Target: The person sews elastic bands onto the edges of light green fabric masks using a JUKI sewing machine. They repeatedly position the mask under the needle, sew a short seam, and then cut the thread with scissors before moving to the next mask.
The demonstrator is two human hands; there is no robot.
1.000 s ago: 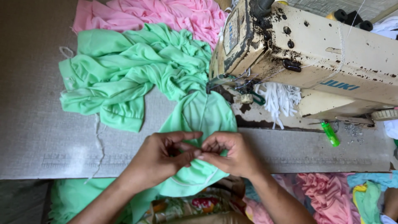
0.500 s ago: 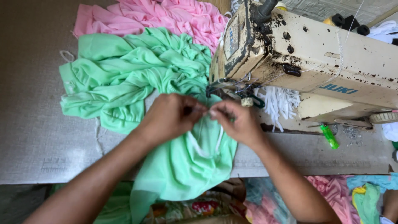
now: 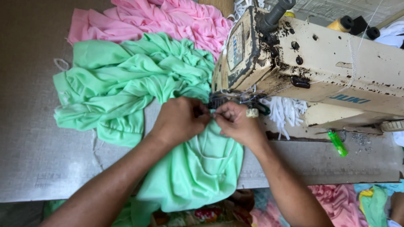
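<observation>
Both hands have moved up the table since a second ago, from the near edge to right under the sewing machine head; the green cloth came along with them.

Nearest: forearms enter from the bottom edge. Below the table edge, pink and green fabric scraps [image 3: 349, 201] lie in a heap low right.

Green garment piece [image 3: 198, 168] drapes over the near edge of the table [image 3: 38, 159], its upper end bunched up between the two hands.

Left hand [image 3: 179, 120]: fingers curled shut, pinching the top edge of the green garment piece. Right hand [image 3: 237, 124]: fingers also closed, pinched on the same edge, fingertips touching or almost touching the left hand's. Both sit just in front of the needle area; the needle itself is hidden behind the knuckles, so I can't tell whether the cloth is under the foot.

Green lighter [image 3: 337, 143] lies on the table to the right, near the machine base, well apart from the hands.

Sewing machine [image 3: 320, 63]: cream body, heavily chipped and stained, head end just beyond the hands. White thread scraps [image 3: 284, 113] hang bunched under its arm.

Left of the machine: pile of green garments [image 3: 122, 88], crumpled, touching the held piece's far end. Beyond that, pile of pink garments [image 3: 168, 21] at the far table edge, overlapped by the green pile.
</observation>
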